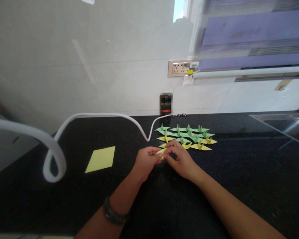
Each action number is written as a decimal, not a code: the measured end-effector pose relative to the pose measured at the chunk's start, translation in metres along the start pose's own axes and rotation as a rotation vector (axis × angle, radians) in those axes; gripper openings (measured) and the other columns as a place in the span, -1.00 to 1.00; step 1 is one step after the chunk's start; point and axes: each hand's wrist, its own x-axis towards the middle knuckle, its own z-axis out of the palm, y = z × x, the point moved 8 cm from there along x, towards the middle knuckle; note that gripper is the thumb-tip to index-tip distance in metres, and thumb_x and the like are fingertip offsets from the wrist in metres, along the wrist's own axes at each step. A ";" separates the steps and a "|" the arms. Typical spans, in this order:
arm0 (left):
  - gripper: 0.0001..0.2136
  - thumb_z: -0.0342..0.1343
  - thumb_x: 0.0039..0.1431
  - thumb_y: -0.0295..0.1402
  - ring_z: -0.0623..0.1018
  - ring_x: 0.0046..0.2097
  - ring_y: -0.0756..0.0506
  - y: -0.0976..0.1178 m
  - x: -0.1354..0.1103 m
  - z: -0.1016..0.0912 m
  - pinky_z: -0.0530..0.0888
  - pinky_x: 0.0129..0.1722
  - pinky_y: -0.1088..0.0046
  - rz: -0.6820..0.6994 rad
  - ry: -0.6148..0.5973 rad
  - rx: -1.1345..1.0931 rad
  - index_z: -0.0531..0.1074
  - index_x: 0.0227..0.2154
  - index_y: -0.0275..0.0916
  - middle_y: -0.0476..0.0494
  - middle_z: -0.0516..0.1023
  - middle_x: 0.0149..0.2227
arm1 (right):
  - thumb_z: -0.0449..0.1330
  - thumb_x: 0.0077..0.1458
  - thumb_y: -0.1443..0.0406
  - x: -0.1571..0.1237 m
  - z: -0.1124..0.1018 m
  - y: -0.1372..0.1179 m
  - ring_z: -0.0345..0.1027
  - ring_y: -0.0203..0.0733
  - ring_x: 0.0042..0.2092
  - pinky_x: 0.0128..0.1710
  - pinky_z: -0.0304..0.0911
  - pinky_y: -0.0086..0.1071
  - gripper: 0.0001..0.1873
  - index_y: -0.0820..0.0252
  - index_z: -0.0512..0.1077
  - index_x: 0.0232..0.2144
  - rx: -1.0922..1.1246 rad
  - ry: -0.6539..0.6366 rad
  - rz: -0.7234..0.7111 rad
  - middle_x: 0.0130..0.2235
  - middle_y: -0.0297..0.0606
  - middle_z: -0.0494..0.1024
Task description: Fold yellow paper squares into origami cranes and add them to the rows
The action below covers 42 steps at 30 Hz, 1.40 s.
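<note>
Between my two hands is a small piece of folded yellow paper, raised a little over the dark counter. My left hand pinches it from the left with thumb and fingers. From the right, the thumb and fingertips of my right hand close on its other side. Just beyond the hands stand folded paper cranes in rows, green cranes at the back and yellow cranes nearer. My hands hide part of the nearest ones. A flat square of yellow paper lies off to the left.
A thick white cable loops over the left of the black counter. Against the tiled wall leans a phone, below a wall socket with a plugged-in charger. A sink edge shows at right.
</note>
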 end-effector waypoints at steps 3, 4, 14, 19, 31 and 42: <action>-0.67 0.24 -0.26 -0.41 0.49 -0.40 0.00 -0.001 0.000 0.003 0.40 -0.39 0.51 -0.003 -0.055 -0.013 0.40 -0.34 -0.39 -0.18 0.52 -0.41 | 0.08 -0.06 0.43 0.000 -0.001 0.002 0.21 -0.22 -0.23 -0.23 0.18 -0.29 -0.92 0.19 0.36 -0.49 0.011 0.009 0.011 -0.32 -0.24 0.30; -0.66 0.25 -0.28 -0.42 0.49 -0.39 0.00 -0.001 0.000 0.004 0.40 -0.37 0.51 0.005 -0.069 -0.017 0.40 -0.34 -0.39 -0.19 0.52 -0.40 | 0.09 -0.07 0.43 0.000 -0.002 0.003 0.21 -0.22 -0.23 -0.23 0.18 -0.29 -0.92 0.19 0.36 -0.49 0.010 0.014 0.015 -0.32 -0.24 0.30; -0.57 0.21 -0.21 -0.42 0.51 -0.45 0.00 -0.006 0.001 -0.003 0.41 -0.47 0.54 -0.100 -0.014 -0.113 0.30 -0.18 -0.31 -0.16 0.51 -0.41 | 0.08 -0.04 0.42 0.002 -0.014 -0.004 0.19 -0.18 -0.12 -0.13 0.14 -0.20 -0.78 0.12 0.36 -0.28 -0.023 0.047 -0.067 -0.22 -0.21 0.32; -0.67 0.20 -0.19 -0.38 0.45 -0.57 0.07 -0.005 0.001 -0.005 0.36 -0.59 0.60 -0.114 -0.012 -0.079 0.31 -0.28 -0.26 -0.05 0.47 -0.51 | 0.10 -0.04 0.41 0.001 -0.011 -0.010 0.18 -0.15 -0.09 -0.12 0.14 -0.16 -0.75 0.08 0.36 -0.25 -0.092 -0.013 -0.145 -0.18 -0.20 0.32; -0.74 0.17 -0.16 -0.26 0.45 -0.50 0.06 0.002 0.000 0.003 0.38 -0.48 0.55 -0.011 -0.103 -0.044 0.38 -0.42 -0.34 -0.09 0.46 -0.49 | 0.04 0.04 0.33 0.001 -0.004 -0.008 0.27 -0.21 -0.26 -0.27 0.20 -0.30 -0.87 0.18 0.36 -0.33 -0.152 -0.072 -0.157 -0.37 -0.21 0.42; -0.80 0.11 -0.09 -0.35 0.40 -0.22 -0.07 0.052 -0.021 0.009 0.31 -0.16 0.41 0.682 0.015 0.703 0.49 -0.33 -0.13 -0.14 0.43 -0.28 | -0.01 0.07 0.37 0.000 -0.005 -0.012 0.24 -0.19 -0.27 -0.28 0.17 -0.29 -0.87 0.20 0.34 -0.36 -0.217 -0.070 -0.196 -0.37 -0.19 0.39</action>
